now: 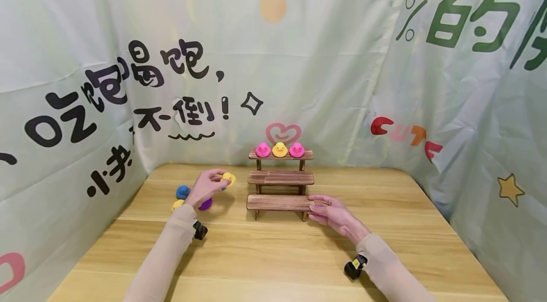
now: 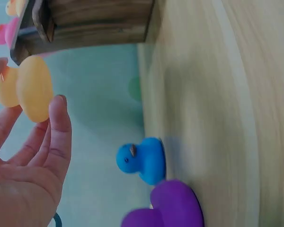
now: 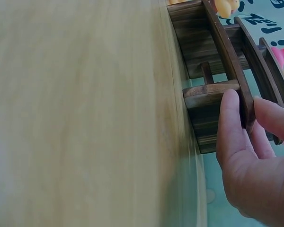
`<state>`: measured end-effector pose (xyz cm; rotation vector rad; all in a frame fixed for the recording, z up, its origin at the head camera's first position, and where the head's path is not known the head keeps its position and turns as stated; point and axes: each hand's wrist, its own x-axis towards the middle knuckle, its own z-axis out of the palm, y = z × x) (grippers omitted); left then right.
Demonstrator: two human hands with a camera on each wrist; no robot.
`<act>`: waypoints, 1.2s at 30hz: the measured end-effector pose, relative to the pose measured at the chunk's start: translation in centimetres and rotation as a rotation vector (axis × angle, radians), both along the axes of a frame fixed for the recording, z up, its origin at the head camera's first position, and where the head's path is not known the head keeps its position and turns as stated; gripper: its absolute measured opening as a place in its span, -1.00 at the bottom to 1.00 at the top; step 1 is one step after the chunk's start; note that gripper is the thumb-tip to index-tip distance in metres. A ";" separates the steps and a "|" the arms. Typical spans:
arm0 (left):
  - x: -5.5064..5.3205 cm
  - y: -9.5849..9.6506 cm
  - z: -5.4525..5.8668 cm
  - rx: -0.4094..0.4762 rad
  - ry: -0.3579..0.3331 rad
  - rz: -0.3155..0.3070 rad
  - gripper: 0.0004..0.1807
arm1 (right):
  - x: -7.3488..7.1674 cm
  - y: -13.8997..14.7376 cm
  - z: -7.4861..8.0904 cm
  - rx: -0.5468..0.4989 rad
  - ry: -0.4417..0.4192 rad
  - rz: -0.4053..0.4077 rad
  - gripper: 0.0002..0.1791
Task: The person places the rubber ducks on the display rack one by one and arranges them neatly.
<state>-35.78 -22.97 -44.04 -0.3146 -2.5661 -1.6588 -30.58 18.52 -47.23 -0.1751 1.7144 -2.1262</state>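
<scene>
My left hand (image 1: 204, 189) pinches a yellow rubber duck (image 1: 228, 178) between thumb and fingers, raised above the table to the left of a three-tier wooden display stand (image 1: 278, 202). In the left wrist view the held duck (image 2: 35, 90) appears side-on, its base towards the fingertips. On the stand's top step sit a pink duck (image 1: 262, 150), a yellow duck (image 1: 279, 150) and another pink duck (image 1: 297, 150). The middle and bottom steps hold nothing. My right hand (image 1: 335, 215) grips the right end of the bottom step, thumb on top and fingers beneath.
Around my left wrist on the table are a blue duck (image 1: 183, 192), a purple duck (image 1: 206, 204) and a partly hidden yellow duck (image 1: 177, 205). The left wrist view shows a blue duck (image 2: 151, 161) beside a purple one. Printed curtains (image 1: 333, 79) enclose the wooden table (image 1: 273, 259).
</scene>
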 end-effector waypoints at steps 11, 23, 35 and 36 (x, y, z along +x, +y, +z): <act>1.1 2.1 0.2 0.069 0.070 0.034 -0.60 | 0.0 -0.3 0.0 -0.005 -0.005 -0.002 -0.60; 2.4 4.2 0.5 0.166 0.184 0.020 -0.62 | 0.1 -0.7 0.1 0.004 -0.004 -0.011 -0.46; 3.0 8.1 1.5 0.189 0.269 -0.019 -0.61 | 0.3 -0.2 0.1 -0.005 -0.006 -0.025 -0.55; 3.4 8.5 1.8 0.186 0.276 -0.025 -0.60 | 0.3 -0.2 0.1 -0.005 -0.005 -0.025 -0.55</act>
